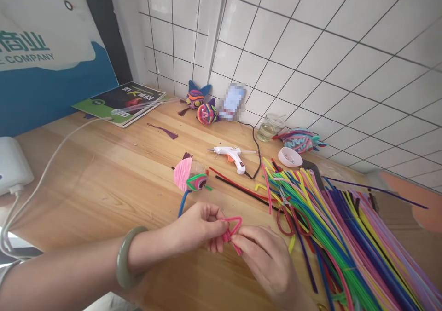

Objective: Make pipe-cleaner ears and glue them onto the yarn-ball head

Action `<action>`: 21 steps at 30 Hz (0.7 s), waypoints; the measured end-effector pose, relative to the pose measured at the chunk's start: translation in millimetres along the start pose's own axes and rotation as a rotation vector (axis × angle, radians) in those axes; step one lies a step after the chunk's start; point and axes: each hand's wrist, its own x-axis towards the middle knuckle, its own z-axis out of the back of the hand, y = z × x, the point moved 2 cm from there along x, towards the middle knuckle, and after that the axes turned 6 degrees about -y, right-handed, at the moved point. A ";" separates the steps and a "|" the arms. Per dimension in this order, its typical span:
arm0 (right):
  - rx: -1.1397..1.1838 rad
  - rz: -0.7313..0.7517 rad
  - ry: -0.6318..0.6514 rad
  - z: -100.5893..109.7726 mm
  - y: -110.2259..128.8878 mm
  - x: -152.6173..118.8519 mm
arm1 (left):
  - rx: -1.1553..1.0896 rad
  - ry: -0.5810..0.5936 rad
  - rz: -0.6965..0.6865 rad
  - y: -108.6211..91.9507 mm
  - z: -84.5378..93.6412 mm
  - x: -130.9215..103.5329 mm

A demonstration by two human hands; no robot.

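Between both hands, near the table's front, is a pink pipe cleaner bent into a small folded shape with a pointed loop on top. My left hand, with a green bangle at the wrist, pinches its left side between thumb and fingers. My right hand pinches its lower right side. Just beyond my left hand lies a round craft piece, partly covered in pink, with a green, pink and black eye-like shape. A blue pipe cleaner extends below it.
A white glue gun lies mid-table, its cord running back. Red-handled scissors rest on bundled pipe cleaners at right. Behind are a pink bowl, a glass jar, a phone, finished crafts and a booklet.
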 end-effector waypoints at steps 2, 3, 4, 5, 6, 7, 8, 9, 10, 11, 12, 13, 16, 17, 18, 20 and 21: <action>0.016 0.009 -0.017 0.5 0.5 0.4 | 0.011 -0.006 -0.003 -0.6 -0.5 -1.3; 0.021 0.012 -0.018 0.4 0.4 -0.1 | 0.018 -0.004 -0.005 -0.8 -0.7 -1.9; 0.025 0.014 -0.014 0.0 0.1 -1.0 | 0.025 -0.002 -0.007 -0.8 -0.7 -2.5; 0.030 0.015 -0.006 -0.5 -0.2 -2.2 | 0.032 0.000 -0.010 -0.8 -0.6 -3.0; 0.035 0.015 0.004 -1.2 -0.5 -3.5 | 0.039 0.004 -0.014 -0.7 -0.3 -3.3; 0.036 0.011 0.013 -2.0 -0.9 -4.7 | 0.045 0.009 -0.017 -0.6 0.1 -3.5; 0.036 0.003 0.018 -2.7 -1.2 -5.9 | 0.051 0.012 -0.021 -0.5 0.5 -3.7; 0.036 -0.007 0.021 -3.3 -1.4 -6.7 | 0.057 0.012 -0.025 -0.5 1.0 -3.7; 0.038 -0.018 0.023 -3.9 -1.5 -7.3 | 0.065 0.010 -0.029 -0.5 1.5 -3.6; 0.040 -0.031 0.028 -4.4 -1.4 -7.5 | 0.078 0.006 -0.034 -0.4 2.0 -3.6; 0.043 -0.041 0.036 -4.8 -1.2 -7.3 | 0.094 0.003 -0.039 -0.3 2.4 -3.5; 0.047 -0.049 0.044 -5.1 -0.7 -6.8 | 0.113 0.001 -0.046 -0.1 2.7 -3.5; 0.040 -0.079 0.092 -6.0 0.4 -4.1 | 0.197 0.000 -0.086 0.7 2.6 -4.0; 0.037 -0.100 0.118 -6.8 0.3 -3.4 | 0.236 -0.003 -0.105 0.9 2.4 -4.4; 0.044 -0.130 0.150 -7.9 -0.3 -3.2 | 0.277 -0.009 -0.126 1.1 2.1 -4.9; 0.102 -0.235 0.223 -11.6 -2.5 -5.2 | 0.355 -0.025 -0.168 1.1 1.5 -6.2; 0.160 -0.307 0.258 -14.1 -3.8 -7.5 | 0.386 -0.028 -0.184 1.0 1.2 -6.9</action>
